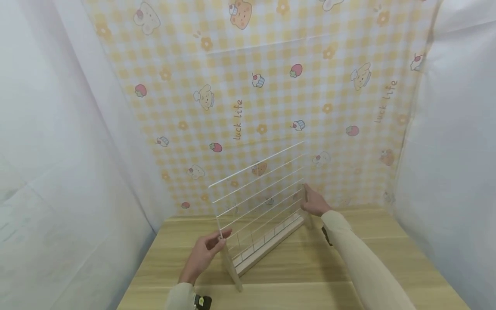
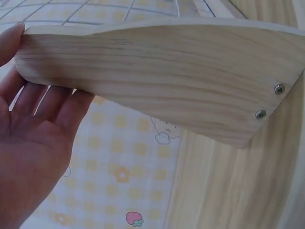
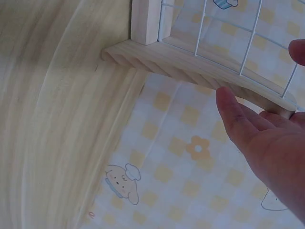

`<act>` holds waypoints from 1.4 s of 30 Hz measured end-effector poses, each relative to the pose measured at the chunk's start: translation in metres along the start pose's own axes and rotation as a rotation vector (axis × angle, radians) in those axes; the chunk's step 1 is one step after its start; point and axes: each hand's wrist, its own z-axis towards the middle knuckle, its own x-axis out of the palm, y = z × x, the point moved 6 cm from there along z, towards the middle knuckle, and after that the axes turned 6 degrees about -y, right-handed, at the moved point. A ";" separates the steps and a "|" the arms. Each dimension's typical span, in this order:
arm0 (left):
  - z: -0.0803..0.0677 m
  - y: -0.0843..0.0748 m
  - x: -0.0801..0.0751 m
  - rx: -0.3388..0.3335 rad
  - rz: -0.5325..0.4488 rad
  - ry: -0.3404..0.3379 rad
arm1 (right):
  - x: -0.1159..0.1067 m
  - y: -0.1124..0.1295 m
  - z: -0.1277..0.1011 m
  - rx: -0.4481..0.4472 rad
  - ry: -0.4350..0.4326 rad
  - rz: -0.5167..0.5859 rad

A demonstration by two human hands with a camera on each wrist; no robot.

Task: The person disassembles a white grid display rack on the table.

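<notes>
A white wire grid rack (image 1: 255, 164) stands on the table, its grid rising from a wooden base bar (image 1: 271, 244) between two wooden side pieces. My left hand (image 1: 200, 255) grips the upper end of the left side piece (image 2: 157, 71), thumb on one edge and fingers on the other. Two screws (image 2: 279, 89) show near that piece's lower end. On the far right, my right hand (image 1: 315, 202) holds the upper end of the right side piece (image 3: 190, 71), fingers along its outer edge and thumb across from them. No items hang on the grid.
The rack stands at a slant on a wood-grain table (image 1: 294, 275). Behind it hangs a yellow checked cloth (image 1: 271, 103) with cartoon prints. White sheets (image 1: 69, 172) close off both sides. Dark straps (image 1: 203, 302) sit at both wrists.
</notes>
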 end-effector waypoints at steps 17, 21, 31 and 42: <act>-0.027 -0.006 0.023 0.007 -0.043 -0.177 | 0.004 0.030 -0.007 -0.024 -0.088 0.042; -0.031 -0.004 0.023 0.000 -0.034 -0.213 | 0.003 0.060 -0.020 -0.070 -0.262 0.214; -0.036 -0.003 0.022 -0.001 -0.019 -0.330 | 0.022 0.110 -0.032 -0.325 -0.451 0.193; -0.032 -0.002 0.026 0.057 -0.087 -0.327 | 0.044 0.097 -0.023 -0.295 -0.483 0.300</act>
